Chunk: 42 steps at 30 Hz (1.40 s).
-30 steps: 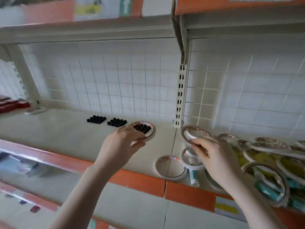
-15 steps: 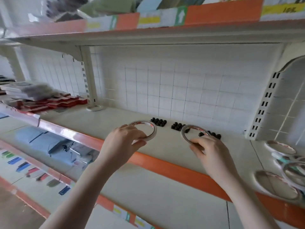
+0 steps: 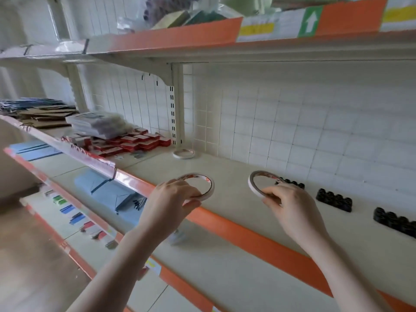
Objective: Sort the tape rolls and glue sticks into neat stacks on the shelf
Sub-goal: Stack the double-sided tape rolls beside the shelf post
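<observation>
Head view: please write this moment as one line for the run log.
left hand: grips tape roll | right hand: grips second tape roll | both over shelf | lone tape roll lying by upright

Person's body, as seen from the head camera: two forearms and two hands only.

Left hand (image 3: 171,200): bare. No glove, ring or wrist strap visible. Fingernails are not clearly visible from this angle.

Left forearm: bare along its full visible length, from the wrist to the near edge of the frame. No sleeve or cuff in view.

Right hand (image 3: 290,206): bare. No glove, ring or band visible. One fingertip near the far side shows a short, unpainted nail; image blur limits detail.

Right forearm: bare from wrist to the near right corner of the frame. No sleeve, watch or marking seen.
</observation>
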Tool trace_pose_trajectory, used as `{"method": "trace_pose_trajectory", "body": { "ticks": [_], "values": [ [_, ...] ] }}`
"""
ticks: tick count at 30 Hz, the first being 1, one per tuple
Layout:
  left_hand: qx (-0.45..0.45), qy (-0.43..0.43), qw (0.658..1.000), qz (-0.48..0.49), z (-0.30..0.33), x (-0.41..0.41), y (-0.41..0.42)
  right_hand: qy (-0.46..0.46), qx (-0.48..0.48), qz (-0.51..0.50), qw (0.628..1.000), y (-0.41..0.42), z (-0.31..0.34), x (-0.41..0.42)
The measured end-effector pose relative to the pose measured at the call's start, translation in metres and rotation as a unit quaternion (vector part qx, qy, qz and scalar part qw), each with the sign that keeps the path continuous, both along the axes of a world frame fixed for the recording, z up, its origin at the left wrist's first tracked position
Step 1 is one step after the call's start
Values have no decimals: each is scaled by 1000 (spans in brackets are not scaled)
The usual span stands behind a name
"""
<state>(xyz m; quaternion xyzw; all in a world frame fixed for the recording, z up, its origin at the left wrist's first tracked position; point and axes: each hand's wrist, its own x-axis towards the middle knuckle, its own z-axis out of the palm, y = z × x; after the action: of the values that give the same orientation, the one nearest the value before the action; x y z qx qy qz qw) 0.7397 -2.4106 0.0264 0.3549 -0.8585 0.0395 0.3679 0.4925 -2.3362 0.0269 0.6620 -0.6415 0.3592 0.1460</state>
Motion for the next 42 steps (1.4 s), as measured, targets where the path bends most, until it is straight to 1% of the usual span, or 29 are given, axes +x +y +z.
{"method": "trace_pose_trajectory", "body": {
  "ticks": [6,11,16,22,33,42],
  "values": [
    [4,-6,1000,28,-1,35,-71,3,30,14,999,-77,-2,25],
    [21,-18,999,42,8,46,-147,-14,75,-24,997,-136,-6,34],
    [37,-25,999,23,12,36,-220,-11,126,-56,990,-186,-3,38],
    [75,-44,996,-2,3,21,-281,1,180,-80,980,-225,-3,42],
    [128,-101,985,-60,-12,-1,-352,2,207,-126,970,-268,-13,64],
    [103,-116,982,-112,-26,-3,-388,-23,228,-162,960,-294,-26,79]
  ]
}}
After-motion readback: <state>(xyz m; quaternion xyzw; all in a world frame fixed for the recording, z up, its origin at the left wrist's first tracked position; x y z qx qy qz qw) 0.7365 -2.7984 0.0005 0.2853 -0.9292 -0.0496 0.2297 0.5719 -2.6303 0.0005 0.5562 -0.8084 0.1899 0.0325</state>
